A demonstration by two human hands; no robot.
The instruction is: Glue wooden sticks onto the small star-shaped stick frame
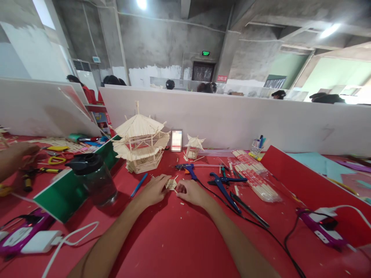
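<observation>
My left hand (153, 190) and my right hand (191, 192) rest on the red table (174, 239), their fingertips pinching a small flat piece of glued wooden sticks (171, 184) between them. Both hands have curled fingers closed on that piece. Just behind lies a blue hot glue gun (187, 168). A large stick pagoda model (141, 143) stands behind my left hand, and a small stick pagoda (194, 147) stands further right.
Blue-handled cutters (224, 185), packs of wooden sticks (255, 175), a dark water bottle (93, 178), a green divider board (69, 189) and purple power strips (321, 227) with cables surround the hands. Another person's hand (17, 154) works at the left.
</observation>
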